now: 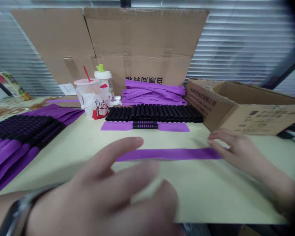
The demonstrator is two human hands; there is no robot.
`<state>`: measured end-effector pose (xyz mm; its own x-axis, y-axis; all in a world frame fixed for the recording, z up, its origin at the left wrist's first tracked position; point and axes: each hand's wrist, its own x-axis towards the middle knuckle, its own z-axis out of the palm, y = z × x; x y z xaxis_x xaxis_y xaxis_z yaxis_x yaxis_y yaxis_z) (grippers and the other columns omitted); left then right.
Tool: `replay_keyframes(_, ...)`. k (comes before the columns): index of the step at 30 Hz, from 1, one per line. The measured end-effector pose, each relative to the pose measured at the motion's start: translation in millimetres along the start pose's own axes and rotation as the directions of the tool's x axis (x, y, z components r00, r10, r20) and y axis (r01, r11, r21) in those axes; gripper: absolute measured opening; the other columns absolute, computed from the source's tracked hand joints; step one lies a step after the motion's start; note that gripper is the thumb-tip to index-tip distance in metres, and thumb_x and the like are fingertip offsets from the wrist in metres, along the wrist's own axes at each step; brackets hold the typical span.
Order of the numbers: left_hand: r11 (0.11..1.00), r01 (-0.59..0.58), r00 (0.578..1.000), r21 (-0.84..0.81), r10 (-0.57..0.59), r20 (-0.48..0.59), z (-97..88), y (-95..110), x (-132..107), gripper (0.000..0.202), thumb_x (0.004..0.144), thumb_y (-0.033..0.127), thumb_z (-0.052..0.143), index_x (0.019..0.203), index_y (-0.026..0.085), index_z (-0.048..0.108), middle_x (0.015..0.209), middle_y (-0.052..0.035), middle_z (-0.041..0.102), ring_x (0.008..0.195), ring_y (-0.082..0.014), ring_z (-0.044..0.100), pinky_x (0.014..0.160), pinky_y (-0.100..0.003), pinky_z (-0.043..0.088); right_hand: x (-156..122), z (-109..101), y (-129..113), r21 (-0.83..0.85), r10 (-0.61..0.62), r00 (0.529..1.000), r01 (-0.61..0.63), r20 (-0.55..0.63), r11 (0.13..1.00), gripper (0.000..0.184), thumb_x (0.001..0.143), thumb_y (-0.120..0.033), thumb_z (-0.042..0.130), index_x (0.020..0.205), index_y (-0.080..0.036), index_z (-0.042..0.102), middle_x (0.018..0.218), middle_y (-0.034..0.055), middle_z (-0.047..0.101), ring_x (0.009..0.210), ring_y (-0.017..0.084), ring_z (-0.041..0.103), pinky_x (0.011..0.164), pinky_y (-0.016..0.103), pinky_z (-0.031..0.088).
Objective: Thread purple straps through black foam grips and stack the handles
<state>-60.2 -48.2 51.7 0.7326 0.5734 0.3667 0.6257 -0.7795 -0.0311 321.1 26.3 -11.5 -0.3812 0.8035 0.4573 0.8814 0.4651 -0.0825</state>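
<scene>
A flat purple strip (172, 154) lies lengthwise across the pale table (199, 186). My left hand (113, 193), with a dark-banded watch (18, 209) on its wrist, is large and blurred in front of the strip's left end. Its fingers are spread and hold nothing. At the strip's right end is my right hand (238, 152), its thumb and forefinger curved with a small gap between them. Whether it touches the strip is hard to tell. Beyond lies another purple strip (118, 126) with black ribbed pieces at its middle, before a row of black ribbed tubes (153, 113).
Purple strips with black tubes (22, 134) are piled at left. More loose purple strips (152, 93) are stacked behind the tube row. A bagged cup (94, 98) with a straw and a bottle (105, 78) stand left of it. An open cardboard box (255, 116) is at right.
</scene>
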Motion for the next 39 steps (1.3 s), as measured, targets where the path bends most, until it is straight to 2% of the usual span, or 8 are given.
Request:
replay_keyframes(2, 0.993, -0.096, 0.995, 0.062, 0.095, 0.023, 17.5, -0.9, 24.7, 0.020, 0.092, 0.029, 0.044, 0.085, 0.024, 0.061, 0.084, -0.0024, 0.065, 0.083, -0.0218, 0.062, 0.086, -0.046, 0.050, 9.3, 5.9, -33.5, 0.125, -0.143, 0.984, 0.129, 0.106, 0.984, 0.023, 0.097, -0.029, 0.045, 0.095, -0.016, 0.064, 0.096, 0.0113, 0.064, 0.091, 0.024, 0.060, 0.084, 0.038, 0.048)
replay_keyframes(5, 0.990, 0.019, 0.986, 0.139, -0.042, 0.163, 56.6, -7.9, 53.4, 0.021, 0.089, 0.033, 0.053, 0.091, 0.014, 0.062, 0.088, -0.0094, 0.065, 0.081, -0.0266, 0.062, 0.075, -0.045, 0.051, 22.8, 21.4, -79.1, 0.151, -0.294, 0.922, 0.263, 0.253, 0.953, 0.022, 0.090, -0.027, 0.057, 0.107, -0.015, 0.064, 0.101, 0.0104, 0.063, 0.093, 0.025, 0.058, 0.087, 0.043, 0.048)
replay_keyframes(8, 0.988, 0.063, 0.956, 0.144, -0.101, 0.276, 88.5, -14.6, 67.2, 0.019, 0.091, 0.028, 0.052, 0.094, 0.013, 0.063, 0.092, -0.0110, 0.065, 0.085, -0.0282, 0.064, 0.075, -0.044, 0.051, 34.5, 39.8, -106.5, 0.095, -0.285, 0.904, 0.269, 0.318, 0.959, 0.029, 0.085, -0.030, 0.065, 0.107, -0.013, 0.065, 0.100, 0.0106, 0.062, 0.093, 0.027, 0.057, 0.086, 0.043, 0.048)
replay_keyframes(14, 0.983, 0.012, 0.966, 0.182, -0.059, 0.253, 96.8, -14.9, 64.5, 0.018, 0.087, 0.004, 0.045, 0.081, 0.013, 0.060, 0.076, -0.0089, 0.067, 0.069, -0.0241, 0.066, 0.063, -0.037, 0.050, 46.6, 55.4, -121.5, -0.063, -0.239, 0.921, 0.270, 0.308, 0.961, 0.016, 0.091, -0.016, 0.054, 0.080, -0.015, 0.065, 0.080, 0.0054, 0.065, 0.075, 0.021, 0.059, 0.070, 0.033, 0.044)
replay_keyframes(17, 0.980, -0.003, 0.979, 0.197, -0.037, 0.201, 84.3, -16.7, 56.1, 0.023, 0.092, 0.015, 0.043, 0.076, 0.016, 0.059, 0.063, -0.0052, 0.063, 0.053, -0.0224, 0.061, 0.050, -0.033, 0.042, 47.6, 42.9, -118.9, -0.114, -0.243, 0.920, 0.289, 0.308, 0.950, 0.018, 0.091, -0.019, 0.055, 0.074, -0.018, 0.063, 0.064, 0.0006, 0.063, 0.054, 0.016, 0.054, 0.049, 0.029, 0.026)
replay_keyframes(21, 0.964, 0.104, 0.988, 0.245, -0.129, 0.090, 63.7, -23.9, 52.2, 0.040, 0.098, 0.032, 0.038, 0.068, 0.018, 0.061, 0.055, -0.0043, 0.061, 0.048, -0.0205, 0.057, 0.046, -0.029, 0.032, 55.3, 16.5, -108.2, -0.279, -0.179, 0.959, 0.238, 0.220, 0.930, 0.032, 0.094, -0.036, 0.054, 0.069, -0.019, 0.064, 0.055, 0.0016, 0.059, 0.048, 0.016, 0.050, 0.048, 0.030, 0.010)
replay_keyframes(32, 0.934, 0.263, 0.942, 0.241, -0.302, 0.143, 50.3, -57.7, 29.2, 0.041, 0.096, 0.039, 0.041, 0.073, 0.021, 0.069, 0.063, -0.0028, 0.069, 0.056, -0.0181, 0.061, 0.053, -0.028, 0.031, 57.7, -0.4, -46.8, -0.115, 0.072, 0.952, -0.039, 0.297, 0.993, 0.038, 0.093, -0.045, 0.049, 0.070, -0.025, 0.071, 0.062, 0.0010, 0.061, 0.057, 0.018, 0.054, 0.052, 0.028, 0.030)
replay_keyframes(39, 0.937, 0.273, 0.930, 0.216, -0.315, 0.188, 50.1, -80.1, 5.5, 0.043, 0.096, 0.044, 0.039, 0.074, 0.023, 0.070, 0.064, -0.0025, 0.069, 0.059, -0.0195, 0.062, 0.055, -0.029, 0.031, 53.4, -9.4, -14.7, 0.127, 0.166, 0.831, -0.272, 0.530, 0.954, 0.044, 0.090, -0.044, 0.048, 0.054, -0.019, 0.047, 0.048, -0.0039, 0.042, 0.046, 0.010, 0.038, 0.047, 0.023, 0.029)
